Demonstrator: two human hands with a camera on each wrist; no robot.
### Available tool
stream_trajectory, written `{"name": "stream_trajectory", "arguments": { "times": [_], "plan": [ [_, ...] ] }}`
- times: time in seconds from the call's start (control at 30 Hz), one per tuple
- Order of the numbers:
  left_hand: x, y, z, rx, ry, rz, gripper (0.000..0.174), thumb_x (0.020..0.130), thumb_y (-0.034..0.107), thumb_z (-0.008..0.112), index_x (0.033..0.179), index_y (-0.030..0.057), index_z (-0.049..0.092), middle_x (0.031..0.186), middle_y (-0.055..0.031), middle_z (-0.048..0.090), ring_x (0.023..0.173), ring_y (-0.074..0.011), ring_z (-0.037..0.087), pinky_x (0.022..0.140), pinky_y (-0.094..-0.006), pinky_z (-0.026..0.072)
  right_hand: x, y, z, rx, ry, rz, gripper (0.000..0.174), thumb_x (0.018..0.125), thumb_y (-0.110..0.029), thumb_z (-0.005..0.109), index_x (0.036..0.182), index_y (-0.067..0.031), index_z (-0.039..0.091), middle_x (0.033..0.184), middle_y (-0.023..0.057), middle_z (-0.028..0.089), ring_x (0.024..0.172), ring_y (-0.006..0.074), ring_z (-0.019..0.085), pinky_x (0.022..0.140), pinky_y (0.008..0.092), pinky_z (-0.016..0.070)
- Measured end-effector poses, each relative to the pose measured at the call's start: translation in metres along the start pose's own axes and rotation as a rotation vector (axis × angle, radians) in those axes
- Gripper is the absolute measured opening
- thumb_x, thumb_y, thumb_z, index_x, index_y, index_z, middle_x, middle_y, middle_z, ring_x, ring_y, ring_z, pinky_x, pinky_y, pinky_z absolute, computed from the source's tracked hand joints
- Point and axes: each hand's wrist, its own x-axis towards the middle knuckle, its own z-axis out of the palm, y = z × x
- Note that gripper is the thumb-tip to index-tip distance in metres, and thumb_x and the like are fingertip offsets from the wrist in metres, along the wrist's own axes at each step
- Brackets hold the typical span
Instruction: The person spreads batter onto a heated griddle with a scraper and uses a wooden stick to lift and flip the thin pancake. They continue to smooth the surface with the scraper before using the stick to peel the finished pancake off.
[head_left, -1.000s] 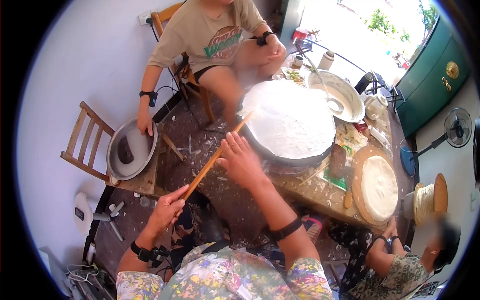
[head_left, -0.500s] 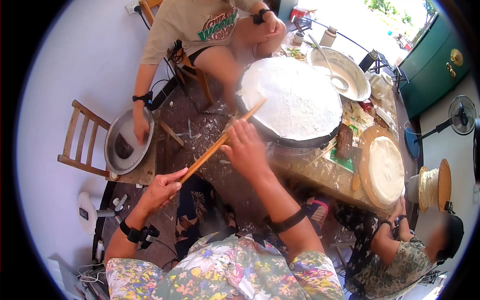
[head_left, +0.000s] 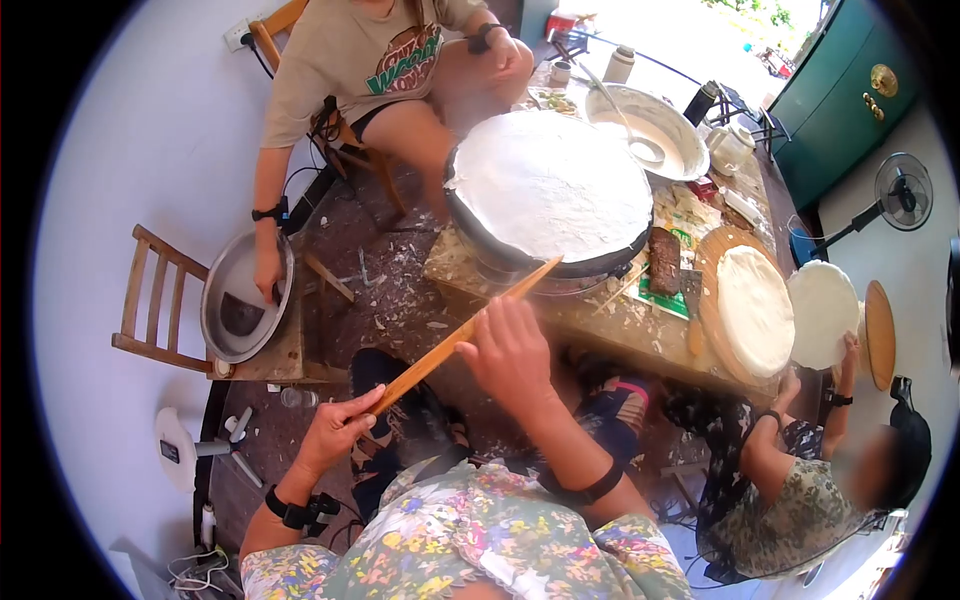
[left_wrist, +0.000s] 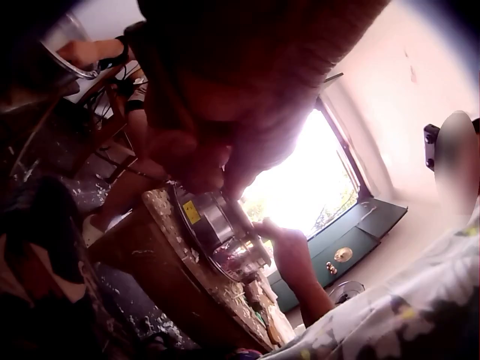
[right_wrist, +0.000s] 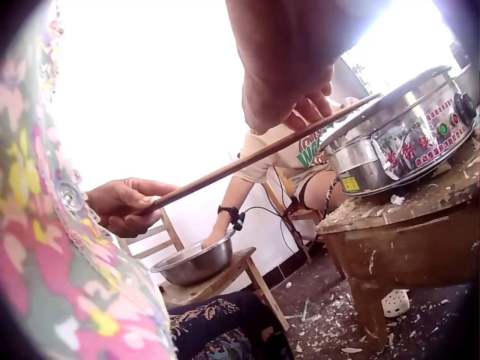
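Note:
A long, flat wooden spatula (head_left: 440,350) with a pointed tip slants up to the right, its tip overlapping the near rim of the round griddle (head_left: 590,268) in the head view. My left hand (head_left: 338,428) grips its lower end, thumb along the top. Farther up, my right hand (head_left: 512,350) lies over it with fingertips on the wood and thumb on the near side. A white sheet of batter (head_left: 550,185) covers the griddle top. The right wrist view shows both hands on the spatula and the griddle's steel body (right_wrist: 405,146) with its knob.
Behind the griddle stands a batter basin (head_left: 680,135) with a ladle. To its right are a dark brown block (head_left: 664,262), a scraper (head_left: 692,300) and stacked pancakes (head_left: 755,310) on a board. One person reaches into a metal basin (head_left: 215,325); another holds a pale round sheet (head_left: 823,312).
The spatula tip has moved from the griddle's left edge to its near rim, both hands still on it. The person at right has lifted a round sheet.

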Motion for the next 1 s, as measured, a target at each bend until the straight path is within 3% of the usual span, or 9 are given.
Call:
{"name": "stream_trajectory", "arguments": {
  "times": [0.03,0.13,0.17,0.27,0.3,0.67,0.77,0.87,1.0],
  "plan": [
    [-0.001,0.004,0.007,0.026,0.013,0.032,0.045,0.087,-0.002,0.060,0.131,0.0036,0.057,0.132,-0.0120,0.059,0.116,-0.0181,0.060,0.098,-0.0264,0.0446,-0.003,0.002,0.000,0.003,0.136,-0.015,0.052,0.073,-0.031,0.074,0.106,0.0073,0.060,0.115,0.0235,0.058,0.111,0.0384,0.055,0.099,0.0484,0.0426],
    [0.003,0.018,0.033,0.072,0.066,0.089,0.046,0.086,-0.003,0.061,0.131,0.0044,0.057,0.127,-0.0118,0.064,0.111,-0.0163,0.063,0.094,-0.0261,0.0467,-0.010,0.013,-0.007,-0.015,0.183,0.058,0.050,0.076,-0.029,0.073,0.110,0.0060,0.061,0.120,0.0233,0.058,0.117,0.0377,0.054,0.104,0.0484,0.0408],
    [0.005,0.024,0.040,0.064,0.061,0.036,0.046,0.086,-0.004,0.062,0.131,0.0045,0.058,0.120,-0.0126,0.067,0.097,-0.0154,0.066,0.086,-0.0257,0.0487,-0.011,0.018,-0.009,-0.018,0.180,0.085,0.049,0.077,-0.028,0.073,0.111,0.0053,0.061,0.122,0.0231,0.058,0.119,0.0375,0.054,0.105,0.0482,0.0402],
    [0.020,0.029,0.061,0.199,0.118,0.287,0.046,0.086,-0.003,0.062,0.131,0.0053,0.057,0.108,-0.0146,0.069,0.081,-0.0182,0.065,0.077,-0.0269,0.0491,-0.015,0.037,-0.011,-0.036,0.173,0.141,0.047,0.081,-0.029,0.070,0.113,0.0044,0.062,0.126,0.0228,0.058,0.123,0.0369,0.053,0.108,0.0475,0.0381],
    [0.024,0.032,0.063,0.229,0.090,0.269,0.047,0.086,-0.001,0.063,0.132,0.0066,0.057,0.101,-0.0177,0.068,0.077,-0.0222,0.063,0.075,-0.0278,0.0490,-0.016,0.043,-0.011,-0.053,0.167,0.144,0.047,0.083,-0.031,0.068,0.113,0.0047,0.063,0.127,0.0230,0.058,0.124,0.0368,0.052,0.108,0.0472,0.0370],
    [0.005,0.022,0.075,0.161,0.056,0.216,0.044,0.086,0.004,0.063,0.130,0.0088,0.059,0.104,-0.0198,0.069,0.083,-0.0229,0.069,0.076,-0.0282,0.0513,-0.056,0.031,-0.025,0.026,0.021,0.181,0.054,0.080,-0.027,0.072,0.124,0.0028,0.058,0.137,0.0217,0.051,0.133,0.0378,0.043,0.112,0.0475,0.0314],
    [-0.009,0.021,0.072,0.180,0.045,0.180,0.044,0.086,0.006,0.065,0.130,0.0105,0.060,0.097,-0.0184,0.069,0.079,-0.0236,0.069,0.073,-0.0291,0.0518,-0.072,0.024,-0.037,0.122,0.023,0.087,0.050,0.078,-0.021,0.073,0.121,0.0004,0.059,0.136,0.0190,0.053,0.132,0.0347,0.046,0.111,0.0462,0.0334],
    [-0.016,0.020,0.070,0.289,-0.060,0.093,0.045,0.085,-0.001,0.065,0.129,0.0035,0.058,0.124,-0.0155,0.064,0.108,-0.0226,0.066,0.091,-0.0274,0.0494,-0.082,0.015,-0.059,0.179,0.047,0.018,0.041,0.077,-0.015,0.073,0.115,-0.0018,0.062,0.132,0.0168,0.057,0.128,0.0308,0.051,0.109,0.0444,0.0372],
    [-0.018,0.015,0.077,0.283,-0.066,0.137,0.047,0.084,-0.002,0.065,0.129,0.0046,0.059,0.121,-0.0169,0.065,0.104,-0.0236,0.067,0.088,-0.0283,0.0505,-0.097,0.008,-0.082,0.137,0.075,-0.015,0.035,0.078,-0.013,0.071,0.112,-0.0036,0.064,0.127,0.0146,0.060,0.121,0.0290,0.057,0.104,0.0423,0.0422]
  ]
}}
